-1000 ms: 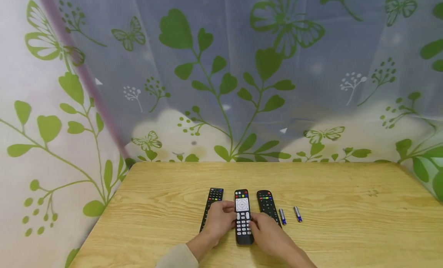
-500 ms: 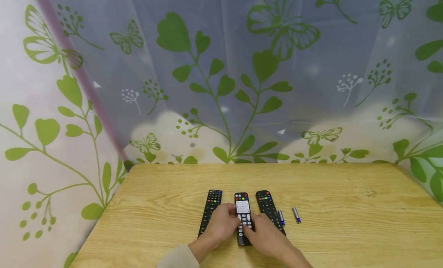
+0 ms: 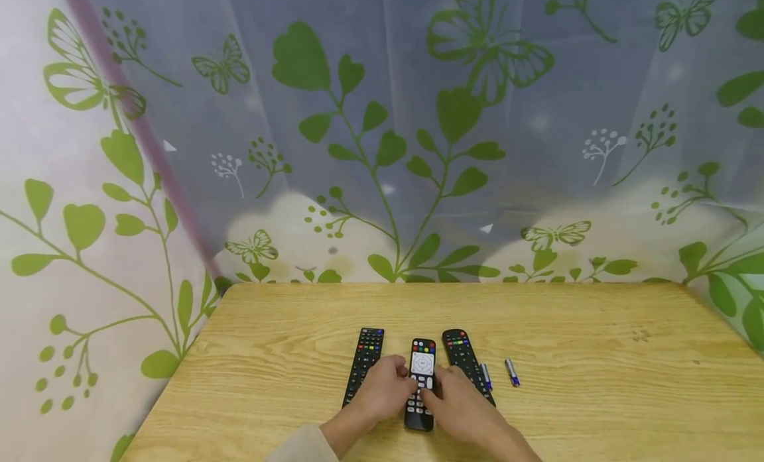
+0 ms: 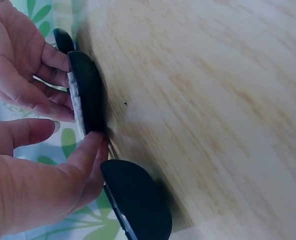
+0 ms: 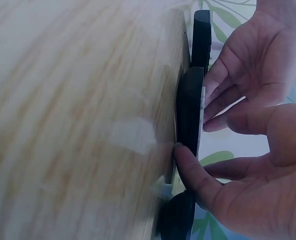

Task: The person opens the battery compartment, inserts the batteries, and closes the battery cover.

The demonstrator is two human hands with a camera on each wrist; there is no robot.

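A black remote control (image 3: pixel 420 386) with white buttons and a white navigation pad lies face up between the two hands, its top leaning slightly right. The left hand (image 3: pixel 384 388) touches its left edge with the fingers. In the left wrist view the left thumb (image 4: pixel 37 131) stands apart from the buttons. From the other side the right hand (image 3: pixel 462 402) lays its fingers along the right edge. Its thumb (image 5: pixel 245 120) is raised over the face in the right wrist view. A second black remote (image 3: pixel 365 359) lies left; a third black remote (image 3: pixel 462 352) lies right, each partly behind a hand.
Two small batteries, a nearer battery (image 3: pixel 486 376) and a farther battery (image 3: pixel 512 372), lie right of the third remote. The wooden table (image 3: pixel 286 316) ends at a curtain (image 3: pixel 537 150) with green leaves and butterflies.
The middle remote has slid a little toward the person and turned slightly, its top now leaning right. Both hands have stayed at its sides; the right thumb has come over the buttons.
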